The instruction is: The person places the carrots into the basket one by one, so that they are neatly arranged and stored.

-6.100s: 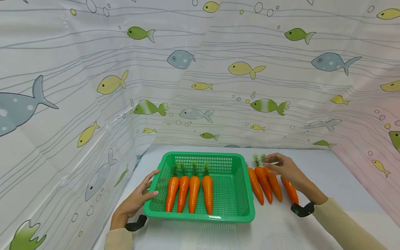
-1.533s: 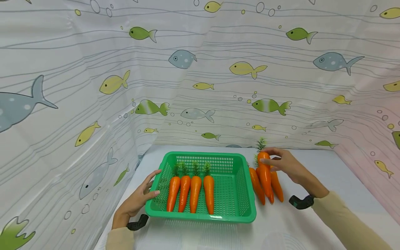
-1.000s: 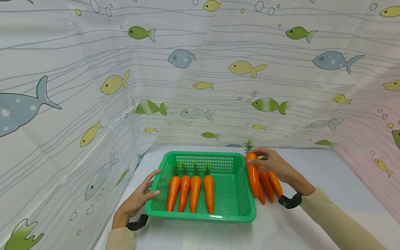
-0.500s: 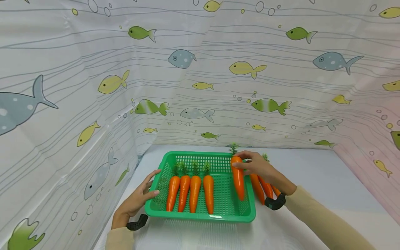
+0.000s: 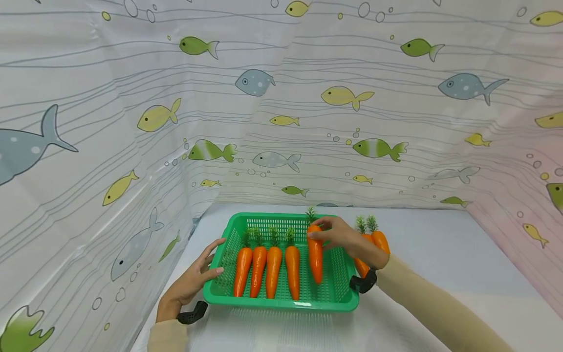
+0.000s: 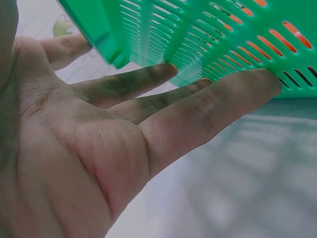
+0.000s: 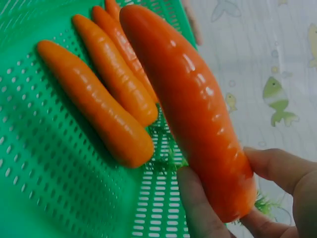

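A green plastic basket [image 5: 281, 304] holds a row of several orange carrots [image 5: 273, 274] with green tops. My right hand [image 5: 340, 237] pinches another carrot [image 5: 315, 259] by its thick upper end, and that carrot hangs over the basket's right half, tip down. In the right wrist view the held carrot [image 7: 198, 114] is between thumb and fingers, above a carrot [image 7: 99, 106] in the basket. My left hand [image 5: 193, 276] is at the basket's left side. The left wrist view shows its fingers [image 6: 213, 109] stretched out and touching the slotted wall [image 6: 198, 44].
More carrots [image 5: 380, 240] lie on the white table [image 5: 440, 274] right of the basket, partly hidden by the right hand and forearm. A fish-patterned sheet [image 5: 281, 146] stands behind and along the sides.
My right hand has picked up a carrot from the pile on the right and carried it left, over the basket's rim, above its inside. My left hand has stayed at the basket's left side.
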{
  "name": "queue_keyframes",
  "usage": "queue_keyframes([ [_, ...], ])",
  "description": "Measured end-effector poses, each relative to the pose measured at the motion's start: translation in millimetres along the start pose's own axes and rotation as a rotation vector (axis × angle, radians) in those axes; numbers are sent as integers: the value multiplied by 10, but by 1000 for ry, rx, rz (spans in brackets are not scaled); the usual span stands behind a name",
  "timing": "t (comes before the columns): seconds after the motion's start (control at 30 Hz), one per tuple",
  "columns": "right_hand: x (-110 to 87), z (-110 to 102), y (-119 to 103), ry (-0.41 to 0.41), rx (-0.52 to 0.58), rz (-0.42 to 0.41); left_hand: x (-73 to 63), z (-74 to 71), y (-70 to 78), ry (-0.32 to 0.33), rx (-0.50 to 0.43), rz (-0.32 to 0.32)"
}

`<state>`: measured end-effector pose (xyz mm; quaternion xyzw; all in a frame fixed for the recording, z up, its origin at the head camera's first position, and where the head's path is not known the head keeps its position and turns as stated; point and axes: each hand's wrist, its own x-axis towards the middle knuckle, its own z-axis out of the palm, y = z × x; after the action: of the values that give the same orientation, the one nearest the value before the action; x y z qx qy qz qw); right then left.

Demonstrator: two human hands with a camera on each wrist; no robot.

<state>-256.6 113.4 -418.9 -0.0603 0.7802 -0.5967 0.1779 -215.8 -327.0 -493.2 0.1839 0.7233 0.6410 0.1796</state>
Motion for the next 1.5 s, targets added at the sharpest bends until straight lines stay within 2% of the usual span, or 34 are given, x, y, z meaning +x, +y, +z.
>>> queue_keyframes([
  [0.53, 132, 200, 76, -50, -4, 56, -1, 3, -3, -4, -6, 8],
  [0.97, 234, 415, 166, -58, -30, 142, -10, -11, -14, 3, 44, 11],
  [1.37, 208, 462, 173, -29, -75, 196, -14, -6, -17, 0, 33, 10],
  [1.5, 196, 450, 156, -17, -108, 197, -3, -19, -12, -29, -27, 6],
])
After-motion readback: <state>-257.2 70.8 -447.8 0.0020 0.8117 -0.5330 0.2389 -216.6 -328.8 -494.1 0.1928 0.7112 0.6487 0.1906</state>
